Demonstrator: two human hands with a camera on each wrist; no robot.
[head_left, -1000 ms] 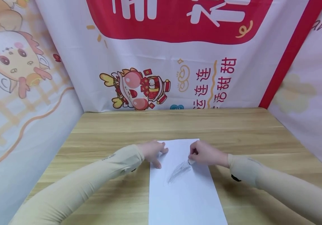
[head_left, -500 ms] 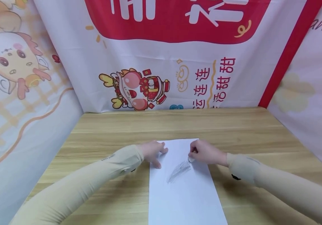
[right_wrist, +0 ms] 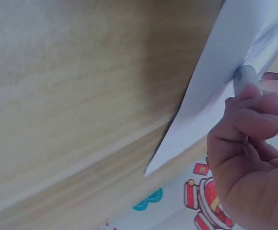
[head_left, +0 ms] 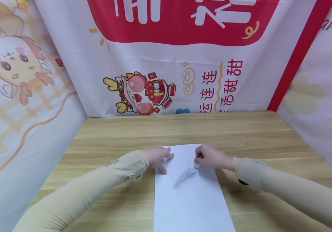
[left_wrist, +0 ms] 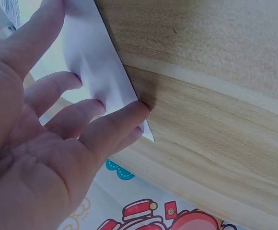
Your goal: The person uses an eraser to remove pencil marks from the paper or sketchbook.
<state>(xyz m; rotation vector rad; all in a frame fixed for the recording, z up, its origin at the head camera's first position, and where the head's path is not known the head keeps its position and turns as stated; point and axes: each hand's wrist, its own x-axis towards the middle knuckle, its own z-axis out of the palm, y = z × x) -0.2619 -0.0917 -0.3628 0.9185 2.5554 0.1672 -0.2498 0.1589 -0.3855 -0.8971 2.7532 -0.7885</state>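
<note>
Nearest: sleeves at either side, paper between, lying on tabletop. Farther up paper: grey scribble. At scribble's far right end: eraser, tip down on paper, clamped in grip of right hand, fingers curled. Opposite, on paper's left edge: left hand, grip spread, fingers apart, tips touching paper. Beyond: back strip of tabletop, then cloth with cartoon figure and red lettering.

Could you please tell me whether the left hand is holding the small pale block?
No, the right hand pinches the small pale block, while the left hand rests on the paper.
</note>
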